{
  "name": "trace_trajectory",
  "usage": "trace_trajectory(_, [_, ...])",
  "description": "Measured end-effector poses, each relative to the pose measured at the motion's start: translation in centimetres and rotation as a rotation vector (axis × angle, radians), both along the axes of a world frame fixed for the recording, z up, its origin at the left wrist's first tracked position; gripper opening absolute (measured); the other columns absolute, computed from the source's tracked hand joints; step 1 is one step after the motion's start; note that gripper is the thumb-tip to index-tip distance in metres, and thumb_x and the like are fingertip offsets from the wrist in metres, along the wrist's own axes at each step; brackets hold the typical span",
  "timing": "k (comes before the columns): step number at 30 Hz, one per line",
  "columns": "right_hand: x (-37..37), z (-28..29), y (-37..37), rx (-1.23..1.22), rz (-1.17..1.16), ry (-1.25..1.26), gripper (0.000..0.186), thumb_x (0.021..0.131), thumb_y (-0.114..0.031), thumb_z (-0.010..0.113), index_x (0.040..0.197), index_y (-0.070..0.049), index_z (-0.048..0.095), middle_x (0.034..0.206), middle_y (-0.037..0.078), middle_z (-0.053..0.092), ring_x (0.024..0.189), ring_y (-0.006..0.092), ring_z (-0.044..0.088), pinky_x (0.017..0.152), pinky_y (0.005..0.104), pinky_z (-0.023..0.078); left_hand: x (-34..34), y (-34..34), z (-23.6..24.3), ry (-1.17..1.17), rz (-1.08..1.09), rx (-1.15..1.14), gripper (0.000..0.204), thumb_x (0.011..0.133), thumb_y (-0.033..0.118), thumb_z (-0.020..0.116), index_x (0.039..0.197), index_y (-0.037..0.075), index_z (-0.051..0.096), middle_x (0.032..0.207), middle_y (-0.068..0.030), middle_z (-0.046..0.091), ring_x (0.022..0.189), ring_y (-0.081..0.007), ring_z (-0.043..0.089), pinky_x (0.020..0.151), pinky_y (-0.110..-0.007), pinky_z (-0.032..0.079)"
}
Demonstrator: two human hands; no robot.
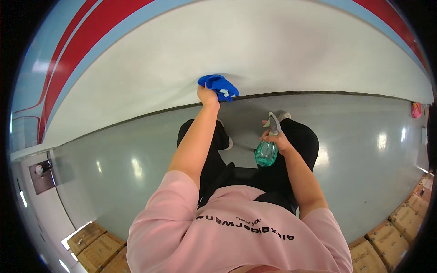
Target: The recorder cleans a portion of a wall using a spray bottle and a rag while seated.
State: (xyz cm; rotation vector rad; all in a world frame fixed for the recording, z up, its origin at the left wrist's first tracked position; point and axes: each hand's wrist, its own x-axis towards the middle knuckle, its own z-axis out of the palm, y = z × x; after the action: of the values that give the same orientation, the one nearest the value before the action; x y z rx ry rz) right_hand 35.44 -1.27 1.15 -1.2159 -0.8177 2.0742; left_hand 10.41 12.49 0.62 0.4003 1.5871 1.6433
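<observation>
My left hand (208, 95) is closed on a bunched blue cloth (220, 84), which is against the lower part of the white wall (150, 59). A small white patch shows on the cloth's near side. In my right hand (278, 140) is a spray bottle (266, 154) with a see-through green body and a grey trigger head. I hold it upright by the neck, over my bent right knee and away from the wall. The fingers partly hide the bottle's neck.
Grey shiny floor (350, 123) meets the wall along a dark line. Brown cartons (393, 241) stand behind me at the lower right, and more cartons (98, 248) at the lower left. A pink item (416, 110) lies by the wall at the far right.
</observation>
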Motion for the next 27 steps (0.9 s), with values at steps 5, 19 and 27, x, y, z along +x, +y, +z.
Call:
trace_trajectory(5, [-0.3,-0.5,0.1,0.029,-0.029,0.014,0.063,0.062,-0.004,0.062,0.121,-0.006,0.041,0.077,0.006,0.055,0.076,0.0162,0.055,0.072,0.0286,0.040,-3.2,-0.1,-3.6,-0.186,0.004,-0.237,0.022,0.079,0.017,0.053,0.089,-0.002,0.054,0.081,-0.0085,0.057,0.068,-0.0176,0.057,0.055,-0.030,0.046])
trace_trajectory(19, [0.0,-0.3,0.1,0.006,-0.023,0.006,0.064,0.062,-0.004,0.062,0.122,-0.005,0.040,0.076,0.006,0.055,0.074,0.0156,0.054,0.070,0.0281,0.040,-0.3,-0.1,-1.5,-0.186,-0.088,-0.067,0.017,0.082,0.016,0.044,0.085,0.005,0.057,0.079,-0.0068,0.059,0.070,-0.0187,0.058,0.060,-0.033,0.048])
trace_trajectory(27, [0.0,-0.4,0.2,-0.005,-0.024,0.001,0.063,0.062,-0.003,0.062,0.121,-0.005,0.040,0.077,0.006,0.056,0.075,0.0158,0.055,0.070,0.0277,0.040,-1.7,-0.5,-0.2,-0.161,-0.074,-0.209,0.020,0.081,0.022,0.050,0.082,0.003,0.055,0.081,-0.0077,0.057,0.072,-0.0172,0.056,0.063,-0.030,0.044])
